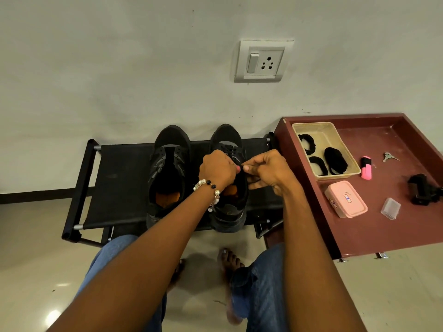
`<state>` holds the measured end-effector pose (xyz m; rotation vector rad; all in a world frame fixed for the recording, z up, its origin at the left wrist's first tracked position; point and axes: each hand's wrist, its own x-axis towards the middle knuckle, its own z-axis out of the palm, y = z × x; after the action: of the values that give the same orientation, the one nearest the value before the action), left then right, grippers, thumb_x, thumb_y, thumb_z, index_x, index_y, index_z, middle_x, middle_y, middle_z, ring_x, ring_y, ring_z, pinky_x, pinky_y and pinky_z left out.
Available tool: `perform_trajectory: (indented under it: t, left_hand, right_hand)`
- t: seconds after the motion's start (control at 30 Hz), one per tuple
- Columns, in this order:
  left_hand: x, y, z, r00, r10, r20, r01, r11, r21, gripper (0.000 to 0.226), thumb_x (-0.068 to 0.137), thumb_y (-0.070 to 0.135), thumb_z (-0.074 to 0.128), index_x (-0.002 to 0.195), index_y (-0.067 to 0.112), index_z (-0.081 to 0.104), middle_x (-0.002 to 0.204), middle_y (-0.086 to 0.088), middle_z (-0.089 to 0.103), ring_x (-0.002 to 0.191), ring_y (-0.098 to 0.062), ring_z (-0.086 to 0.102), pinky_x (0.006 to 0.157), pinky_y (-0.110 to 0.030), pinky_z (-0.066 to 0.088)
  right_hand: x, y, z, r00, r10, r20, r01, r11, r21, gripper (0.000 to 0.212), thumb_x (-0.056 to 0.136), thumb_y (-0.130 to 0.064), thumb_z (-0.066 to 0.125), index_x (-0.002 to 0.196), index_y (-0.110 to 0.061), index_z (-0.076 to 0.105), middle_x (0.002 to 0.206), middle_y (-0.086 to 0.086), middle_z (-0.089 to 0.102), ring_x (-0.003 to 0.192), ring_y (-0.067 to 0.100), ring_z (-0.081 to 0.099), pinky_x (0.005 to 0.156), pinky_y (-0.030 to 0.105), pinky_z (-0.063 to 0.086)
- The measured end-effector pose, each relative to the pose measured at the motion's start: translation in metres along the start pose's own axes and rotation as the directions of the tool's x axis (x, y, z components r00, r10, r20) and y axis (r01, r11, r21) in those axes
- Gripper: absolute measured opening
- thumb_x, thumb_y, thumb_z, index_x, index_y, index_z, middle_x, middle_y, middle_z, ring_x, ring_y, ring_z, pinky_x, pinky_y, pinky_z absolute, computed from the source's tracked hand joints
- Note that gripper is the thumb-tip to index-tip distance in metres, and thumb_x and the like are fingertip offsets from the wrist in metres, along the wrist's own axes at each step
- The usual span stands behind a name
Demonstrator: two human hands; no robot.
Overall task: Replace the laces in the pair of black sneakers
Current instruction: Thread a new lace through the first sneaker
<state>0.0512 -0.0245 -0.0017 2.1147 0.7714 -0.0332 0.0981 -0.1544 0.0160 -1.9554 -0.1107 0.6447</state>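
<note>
Both hands working over right sneaker (229,178): left hand (217,170) and right hand (266,172) pinching lace (241,164). Risk: thin lace slipping from pinch, skipping eyelet.

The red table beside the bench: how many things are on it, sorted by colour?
Pink: 2, the box and the marker
Beige: 1, the basket
Black: 1, the gadget
Silver: 1, the keys
Clear: 1, the case
Total: 6

bare rack fabric (119,178) left of the sneakers (167,173)
</note>
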Motion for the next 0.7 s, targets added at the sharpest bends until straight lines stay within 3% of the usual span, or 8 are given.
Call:
perform_trajectory:
  t: [0.13, 0.27, 0.37, 0.5, 0.6, 0.7]
  left_hand:
    - [0.001, 0.001, 0.003, 0.995, 0.096, -0.039, -0.091, 0.991, 0.099, 0.009, 0.080, 0.023, 0.070, 0.078, 0.017, 0.076, 0.080, -0.005, 0.071, 0.075, -0.021, 0.067, 0.067, -0.035, 0.059]
    - [-0.003, 0.001, 0.000, 0.968, 0.243, -0.055, -0.225, 0.946, 0.233, 0.013, 0.084, 0.020, 0.067, 0.075, 0.019, 0.077, 0.075, -0.001, 0.070, 0.070, -0.019, 0.065, 0.055, -0.027, 0.052]
    - [-0.004, -0.001, 0.000, 0.961, 0.271, -0.063, -0.247, 0.936, 0.252, 0.014, 0.085, 0.021, 0.066, 0.078, 0.019, 0.078, 0.076, 0.000, 0.071, 0.071, -0.019, 0.066, 0.057, -0.028, 0.054]
    - [-0.002, -0.002, -0.001, 0.993, 0.088, -0.083, -0.088, 0.996, 0.007, 0.015, 0.084, 0.022, 0.072, 0.073, 0.012, 0.076, 0.067, -0.005, 0.071, 0.062, -0.021, 0.069, 0.062, -0.035, 0.060]
    - [0.001, -0.002, -0.008, 0.996, -0.088, 0.032, 0.093, 0.964, -0.248, 0.011, 0.080, 0.017, 0.079, 0.076, 0.007, 0.075, 0.067, -0.010, 0.072, 0.058, -0.020, 0.071, 0.061, -0.037, 0.062]
    - [0.002, -0.003, -0.016, 0.983, -0.135, 0.125, 0.170, 0.922, -0.348, 0.011, 0.076, 0.014, 0.082, 0.080, 0.005, 0.076, 0.075, -0.012, 0.073, 0.060, -0.018, 0.069, 0.062, -0.034, 0.061]
  right_hand:
    - [0.000, 0.001, -0.001, 1.000, 0.013, -0.024, -0.012, 1.000, 0.027, 0.005, 0.087, -0.004, 0.070, 0.087, -0.006, 0.075, 0.084, 0.014, 0.073, 0.076, 0.025, 0.071, 0.061, 0.040, 0.062]
    - [0.000, 0.000, -0.001, 1.000, 0.021, -0.011, -0.020, 0.999, 0.030, 0.005, 0.086, -0.004, 0.070, 0.089, -0.006, 0.075, 0.083, 0.013, 0.073, 0.075, 0.025, 0.072, 0.060, 0.038, 0.061]
    - [0.001, 0.001, -0.001, 0.999, 0.030, -0.017, -0.030, 0.998, 0.047, 0.005, 0.087, -0.002, 0.069, 0.089, -0.003, 0.074, 0.086, 0.015, 0.072, 0.075, 0.027, 0.072, 0.060, 0.039, 0.061]
    - [0.001, 0.002, -0.001, 1.000, 0.024, -0.001, -0.024, 0.999, 0.042, 0.005, 0.088, -0.003, 0.068, 0.088, -0.004, 0.074, 0.088, 0.018, 0.073, 0.078, 0.029, 0.073, 0.061, 0.040, 0.061]
    - [0.002, 0.002, 0.000, 1.000, 0.012, 0.004, -0.012, 1.000, 0.007, 0.005, 0.087, -0.004, 0.070, 0.087, -0.006, 0.074, 0.088, 0.016, 0.073, 0.080, 0.029, 0.073, 0.063, 0.041, 0.062]
    - [0.001, 0.001, 0.000, 1.000, 0.012, 0.012, -0.012, 1.000, 0.005, 0.004, 0.087, -0.005, 0.070, 0.087, -0.007, 0.074, 0.085, 0.013, 0.072, 0.082, 0.029, 0.072, 0.063, 0.041, 0.062]
